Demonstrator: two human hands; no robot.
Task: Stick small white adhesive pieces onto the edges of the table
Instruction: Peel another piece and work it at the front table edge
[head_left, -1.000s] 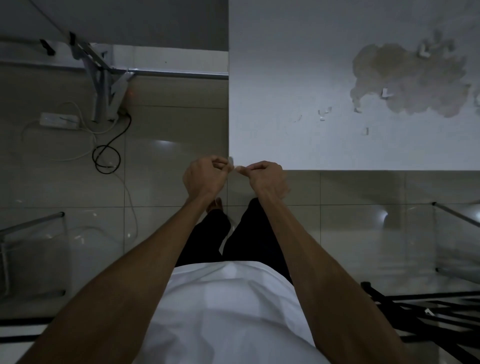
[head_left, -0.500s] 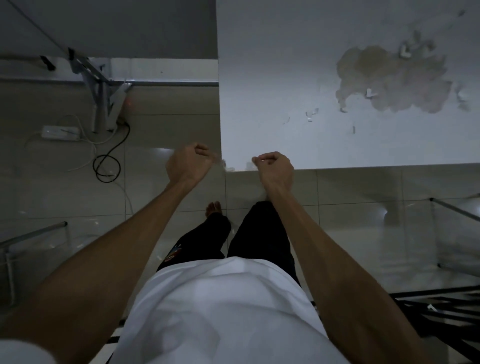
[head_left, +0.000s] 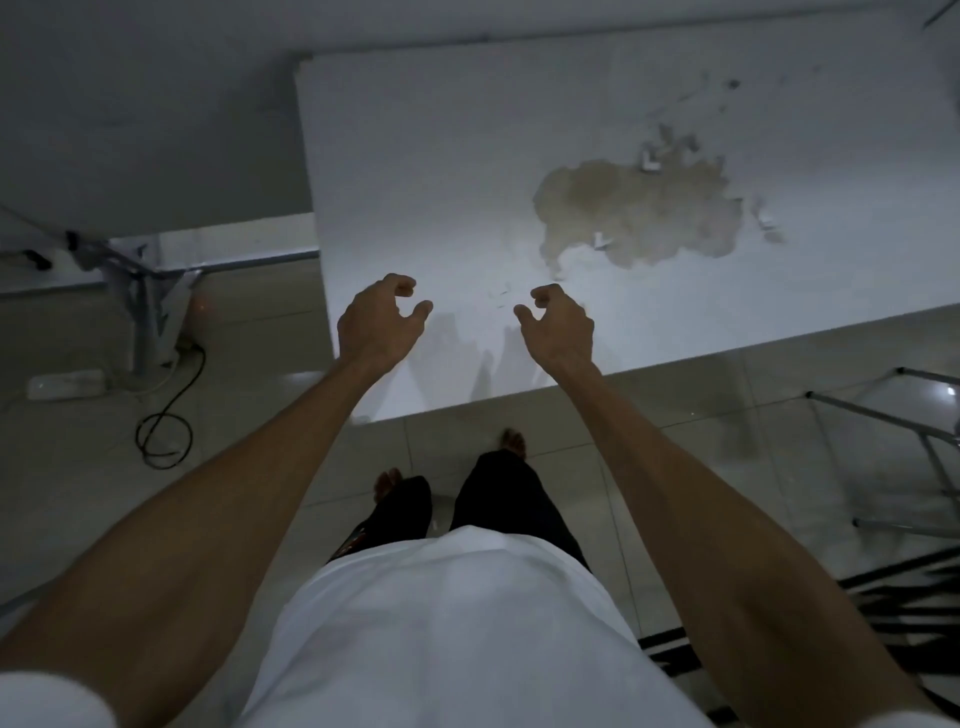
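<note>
Both hands, left hand (head_left: 376, 325) and right hand (head_left: 558, 327), hovered loosely curled and empty over the white laminate bench (head_left: 467, 156), seemingly poised toward small white adhesive pieces (head_left: 501, 300) lying between them.

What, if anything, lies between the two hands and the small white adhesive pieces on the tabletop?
Nothing visible. The left hand and right hand hover over the table, fingers loosely curled and holding nothing. Bare tabletop separates them from the white pieces lying on the stained patch farther in.
</note>
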